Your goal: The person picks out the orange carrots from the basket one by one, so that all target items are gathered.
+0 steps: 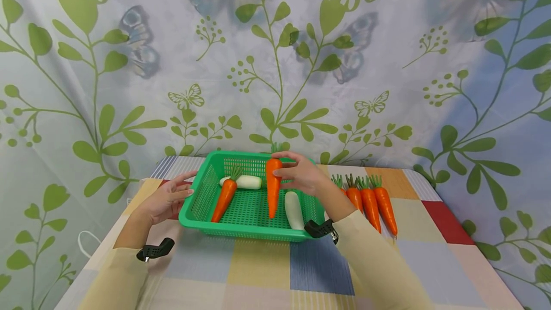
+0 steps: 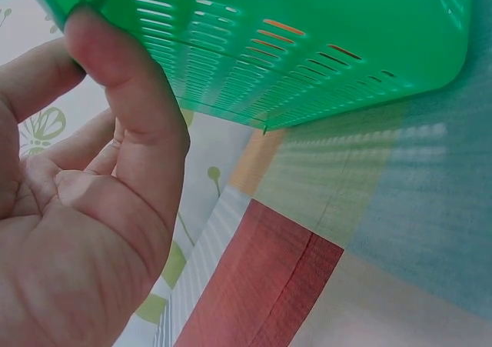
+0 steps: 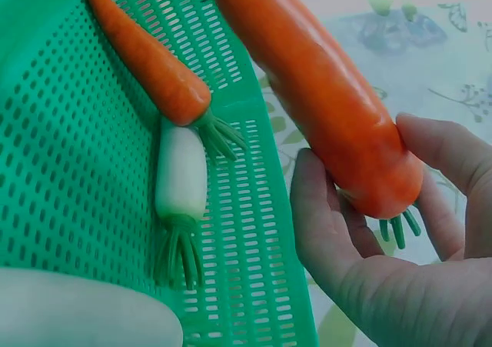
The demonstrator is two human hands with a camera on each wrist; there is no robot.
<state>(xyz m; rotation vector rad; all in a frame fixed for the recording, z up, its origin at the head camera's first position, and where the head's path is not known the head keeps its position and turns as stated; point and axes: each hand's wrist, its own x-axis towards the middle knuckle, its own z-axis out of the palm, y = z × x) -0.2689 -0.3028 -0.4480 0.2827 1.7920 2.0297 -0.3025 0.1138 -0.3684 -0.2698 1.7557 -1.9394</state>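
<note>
A green plastic basket (image 1: 254, 232) stands on the table, its inside holding a carrot (image 1: 225, 200) on the left, a white radish (image 1: 248, 182) at the back and another white radish (image 1: 294, 210) toward the right. My right hand (image 1: 300, 174) grips an orange carrot (image 1: 273, 188) near its leafy top, above the basket, with the tip pointing down. In the right wrist view, thumb and fingers lie on either side of that carrot's thick end (image 3: 369, 162). My left hand (image 1: 170, 199) is at the basket's left side, its thumb (image 2: 115, 55) touching near the rim.
Several carrots (image 1: 370, 204) lie side by side on the table to the right of the basket. A patchwork tablecloth (image 1: 258, 264) covers the table. Behind it hangs a leaf-patterned curtain (image 1: 275, 61). A white cord (image 1: 83, 245) shows at the left edge.
</note>
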